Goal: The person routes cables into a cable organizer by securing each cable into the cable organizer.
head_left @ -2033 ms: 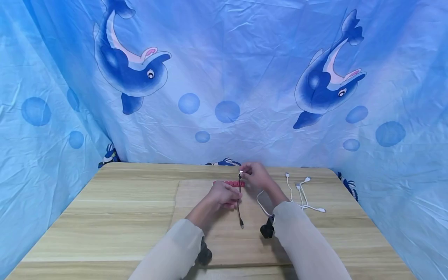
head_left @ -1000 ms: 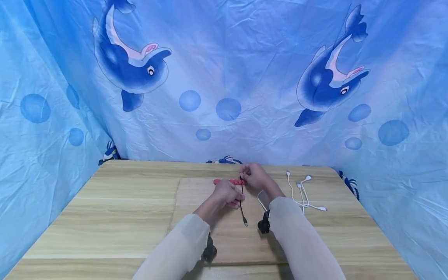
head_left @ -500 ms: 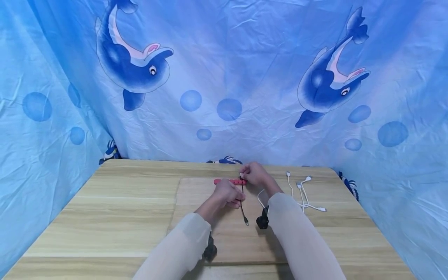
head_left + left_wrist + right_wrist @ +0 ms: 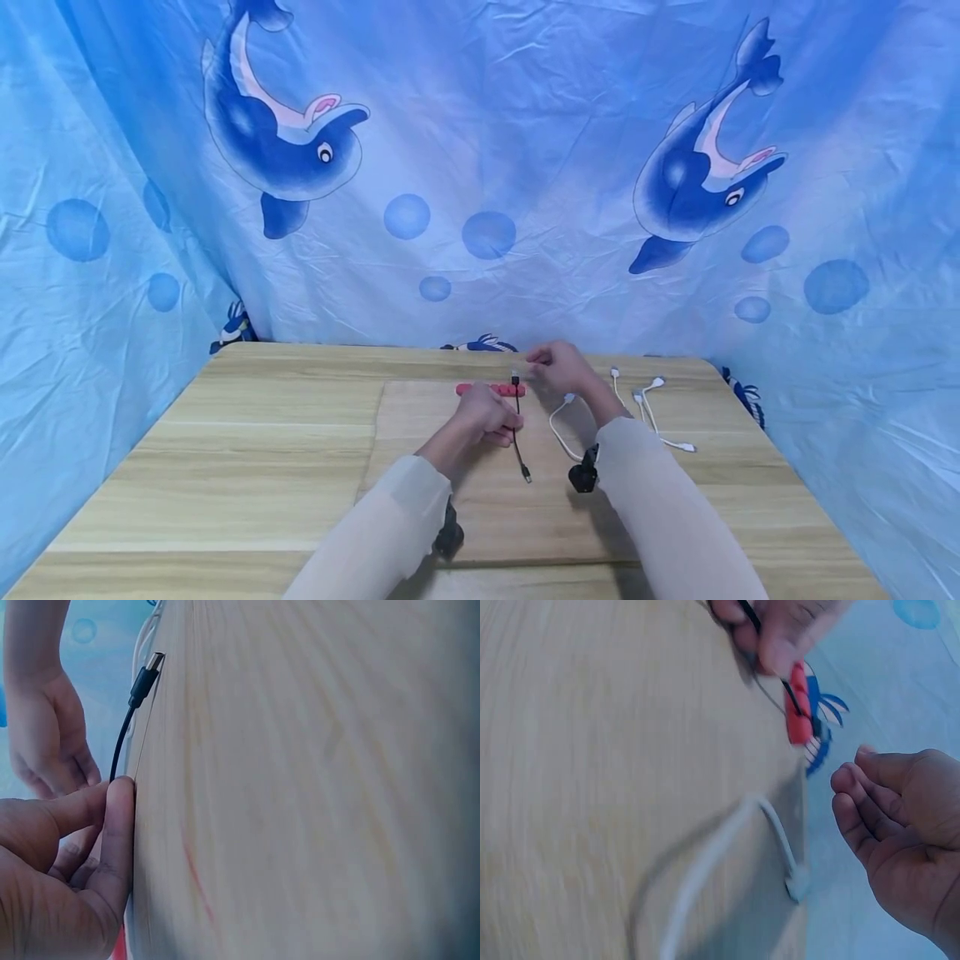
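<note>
Black cable (image 4: 136,697) crosses the red strip (image 4: 504,390) close to the strip's right end, with its far plug (image 4: 515,378) just beyond the strip and its other plug on the person's side of it. In the right wrist view the cable seems to run into a groove between the strip's lobes, though blur hides how deep it sits.

What has just changed is the right hand (image 4: 562,367): half a second ago it was at the far plug, and now it is off to the right of the strip, holding nothing — thumb and bent fingers loosely gathered with a small gap between them. The left hand (image 4: 483,412), on the near side of the strip, pinches the cable between thumb and fingers, with no visible slack in that grip.

My reading is that the strip now keeps the far end in place by itself — the left hand merely steadies the nearer stretch, and the right is free. A white cable (image 4: 703,864) lies right of the strip, near side; more white cables (image 4: 640,397) lie farther right of it.
</note>
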`<action>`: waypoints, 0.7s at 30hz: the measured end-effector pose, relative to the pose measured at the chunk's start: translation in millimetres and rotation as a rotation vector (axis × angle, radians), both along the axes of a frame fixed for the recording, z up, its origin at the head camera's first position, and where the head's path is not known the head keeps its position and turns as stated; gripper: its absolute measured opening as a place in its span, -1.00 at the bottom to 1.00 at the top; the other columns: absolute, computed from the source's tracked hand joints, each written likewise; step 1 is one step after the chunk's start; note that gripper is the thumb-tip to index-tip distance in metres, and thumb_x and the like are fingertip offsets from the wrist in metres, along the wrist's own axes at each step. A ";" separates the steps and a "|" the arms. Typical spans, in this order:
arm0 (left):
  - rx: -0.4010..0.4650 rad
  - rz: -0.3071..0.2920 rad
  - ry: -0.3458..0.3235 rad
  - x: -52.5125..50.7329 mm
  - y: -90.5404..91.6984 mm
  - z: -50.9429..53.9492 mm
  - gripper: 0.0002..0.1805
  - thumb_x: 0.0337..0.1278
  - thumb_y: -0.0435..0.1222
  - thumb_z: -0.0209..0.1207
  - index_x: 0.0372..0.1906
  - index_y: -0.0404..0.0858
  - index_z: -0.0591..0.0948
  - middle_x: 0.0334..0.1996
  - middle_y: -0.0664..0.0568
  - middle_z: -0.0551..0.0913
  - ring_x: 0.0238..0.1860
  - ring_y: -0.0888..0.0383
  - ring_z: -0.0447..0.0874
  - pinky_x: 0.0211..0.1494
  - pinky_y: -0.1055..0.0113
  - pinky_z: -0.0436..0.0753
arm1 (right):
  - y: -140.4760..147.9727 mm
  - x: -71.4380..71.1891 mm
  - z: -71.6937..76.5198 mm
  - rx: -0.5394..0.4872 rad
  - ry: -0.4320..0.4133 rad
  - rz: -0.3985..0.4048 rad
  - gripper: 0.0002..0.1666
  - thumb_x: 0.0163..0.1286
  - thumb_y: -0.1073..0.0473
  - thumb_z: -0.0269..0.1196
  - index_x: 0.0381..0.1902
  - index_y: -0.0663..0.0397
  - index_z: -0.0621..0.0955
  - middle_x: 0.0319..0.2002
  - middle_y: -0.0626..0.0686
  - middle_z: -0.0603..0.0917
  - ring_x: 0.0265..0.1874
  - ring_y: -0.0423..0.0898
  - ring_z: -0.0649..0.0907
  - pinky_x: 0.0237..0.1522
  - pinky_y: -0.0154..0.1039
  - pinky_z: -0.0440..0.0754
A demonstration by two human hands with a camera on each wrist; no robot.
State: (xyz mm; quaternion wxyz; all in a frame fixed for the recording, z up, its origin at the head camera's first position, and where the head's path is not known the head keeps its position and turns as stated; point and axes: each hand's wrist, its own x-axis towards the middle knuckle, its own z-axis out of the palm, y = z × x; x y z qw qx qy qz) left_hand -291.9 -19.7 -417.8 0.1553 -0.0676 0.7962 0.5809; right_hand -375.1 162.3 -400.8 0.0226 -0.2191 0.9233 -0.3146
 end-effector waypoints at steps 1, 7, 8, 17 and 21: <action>-0.001 0.002 -0.002 0.1 0.3 -0.3 -0.93 0.08 -0.46 0.46 -0.41 -0.38 0.77 -0.60 -0.12 0.73 -0.71 0.20 0.63 -0.50 0.31 0.75 | 4.6 1.1 2.3 -0.001 0.000 -0.005 -0.71 0.50 0.29 0.23 0.08 0.36 0.67 -0.03 0.23 0.75 0.05 0.17 0.70 0.16 0.06 0.66; -0.004 0.009 -0.002 0.8 1.2 -1.1 -0.92 0.07 -0.45 0.47 -0.41 -0.37 0.77 -0.57 -0.14 0.74 -0.70 0.19 0.65 -0.48 0.31 0.76 | 34.1 6.0 7.9 0.017 0.041 -0.008 -0.71 0.50 0.30 0.23 0.05 0.42 0.66 -0.05 0.27 0.75 0.02 0.21 0.70 0.14 0.10 0.66; -0.007 0.008 -0.002 0.8 1.0 -1.1 -0.92 0.07 -0.45 0.47 -0.41 -0.36 0.76 -0.58 -0.13 0.73 -0.70 0.19 0.65 -0.48 0.31 0.76 | 39.0 6.3 8.0 0.023 0.051 -0.006 -0.72 0.49 0.30 0.23 0.03 0.42 0.66 -0.07 0.27 0.75 0.01 0.21 0.71 0.14 0.11 0.66; -0.027 0.003 -0.001 0.4 1.1 -1.1 -0.93 0.09 -0.44 0.46 -0.40 -0.35 0.76 -0.57 -0.13 0.74 -0.68 0.18 0.66 -0.47 0.31 0.76 | 77.8 8.4 7.4 0.042 0.039 0.023 -0.74 0.49 0.34 0.23 0.02 0.46 0.65 -0.13 0.26 0.76 -0.07 0.19 0.73 0.05 0.07 0.70; -0.019 0.000 -0.001 -0.1 1.4 -1.7 -0.93 0.09 -0.44 0.46 -0.39 -0.36 0.76 -0.56 -0.14 0.74 -0.67 0.18 0.66 -0.47 0.31 0.76 | 85.6 12.0 6.4 0.047 0.013 0.026 -0.74 0.46 0.35 0.26 0.03 0.42 0.65 -0.13 0.22 0.76 -0.08 0.14 0.72 0.08 0.08 0.69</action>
